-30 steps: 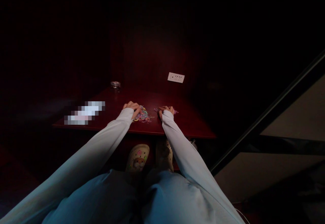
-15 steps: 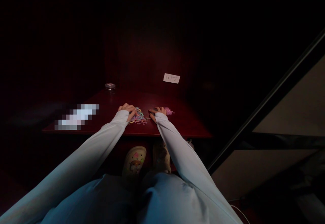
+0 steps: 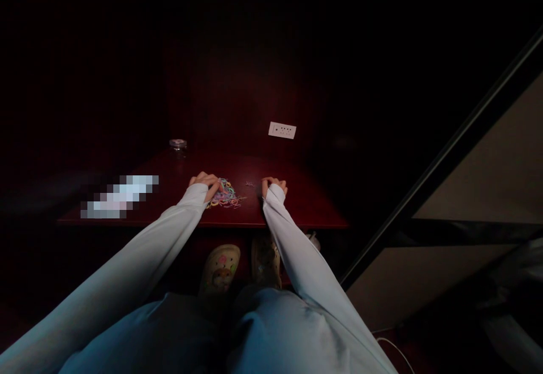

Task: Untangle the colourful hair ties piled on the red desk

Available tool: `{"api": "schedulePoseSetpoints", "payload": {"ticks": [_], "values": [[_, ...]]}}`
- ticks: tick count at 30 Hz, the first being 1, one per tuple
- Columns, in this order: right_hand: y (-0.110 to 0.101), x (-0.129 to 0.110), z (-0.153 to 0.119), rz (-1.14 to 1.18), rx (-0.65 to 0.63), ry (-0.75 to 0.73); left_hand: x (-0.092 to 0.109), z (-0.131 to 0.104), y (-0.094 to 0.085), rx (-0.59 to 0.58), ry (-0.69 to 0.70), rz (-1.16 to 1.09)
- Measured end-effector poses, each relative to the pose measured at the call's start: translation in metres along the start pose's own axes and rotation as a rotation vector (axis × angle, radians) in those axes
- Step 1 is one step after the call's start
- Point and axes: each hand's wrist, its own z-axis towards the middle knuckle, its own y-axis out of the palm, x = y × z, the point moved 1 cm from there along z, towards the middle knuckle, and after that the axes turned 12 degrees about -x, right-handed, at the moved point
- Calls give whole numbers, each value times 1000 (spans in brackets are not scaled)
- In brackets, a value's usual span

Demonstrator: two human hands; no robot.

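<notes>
A loose pile of small, multicoloured elastic bands lies near the front of the dark red table. At its left edge is my left hand, its fingers bent together and its fingertips in among the bands. To the right of the pile, my right hand rests low over the table with its fingers curled in. What the right fingers hold, if anything, is hidden. Between the pile and my right hand lie a few pink bands, apart from both.
A clear lidded jar stands at the back left of the table. A pixelated bright patch covers something at the left. A white power socket is on the back panel. My clogs show below the front edge.
My right hand has shifted right from beside the pile, its fingers now more curled. The pink heap on its right no longer shows, while a few pink bands show to its left.
</notes>
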Motion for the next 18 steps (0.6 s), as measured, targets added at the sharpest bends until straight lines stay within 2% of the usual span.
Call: {"api": "schedulePoseSetpoints", "payload": {"ticks": [2, 3, 8, 13, 16, 18], "values": [[-1, 1, -1, -77, 2, 63, 2, 0, -1, 11, -5, -12], [0, 1, -1, -134, -6, 39, 2, 0, -1, 11, -8, -15], [7, -7, -1, -377, -109, -279, 4, 1, -2, -5, -25, -14], [3, -12, -3, -379, -69, -309, 7, 0, -6, -7, -63, 5], [0, -18, -7, -279, -35, -354, 8, -2, -12, 134, -121, 37], [2, -25, -12, -193, -78, -437, 7, -3, -16, 242, -185, 28]]}}
